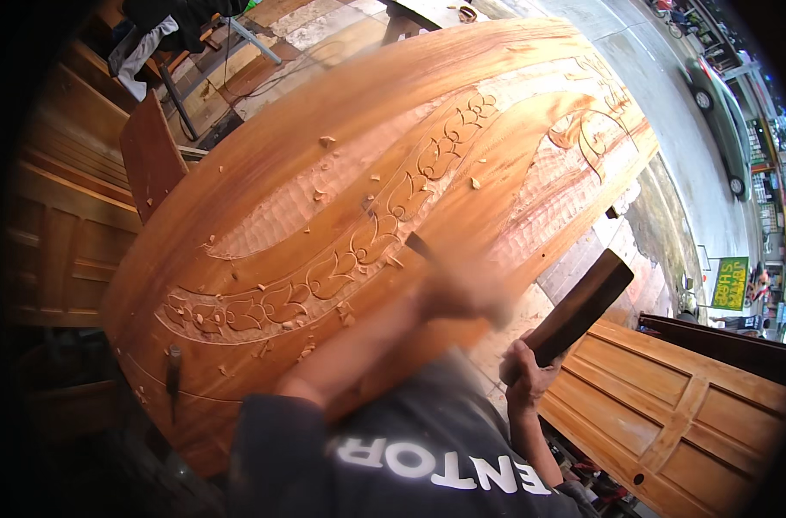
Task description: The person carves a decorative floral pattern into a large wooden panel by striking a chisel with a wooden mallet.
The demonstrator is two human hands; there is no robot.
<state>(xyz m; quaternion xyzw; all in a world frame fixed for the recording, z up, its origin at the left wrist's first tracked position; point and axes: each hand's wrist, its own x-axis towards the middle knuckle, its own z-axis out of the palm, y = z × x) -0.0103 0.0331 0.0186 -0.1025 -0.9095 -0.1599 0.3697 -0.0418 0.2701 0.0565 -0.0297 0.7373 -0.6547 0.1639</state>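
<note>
A large wooden panel (324, 207) with carved leaf-and-scroll patterns lies before me. My left hand (466, 298) is over its near right part, smeared by motion. A short dark flat blade (419, 245), seemingly a chisel's, sticks out from that hand toward the carved leaf band (367, 237); its handle is lost in the blur. To the right, beyond the panel's edge, my right hand (531, 373) is closed around the lower end of a thick dark wooden mallet (579, 306), tilted up to the right. Another chisel (174, 380) lies on the panel's near left.
Wood chips (326, 141) are scattered over the panel. A panelled wooden door (669, 406) lies at the right, and more wooden panels (65, 250) stand at the left. Past the far right edge runs a road with a dark car (717, 121). A green sign (731, 283) stands beside it.
</note>
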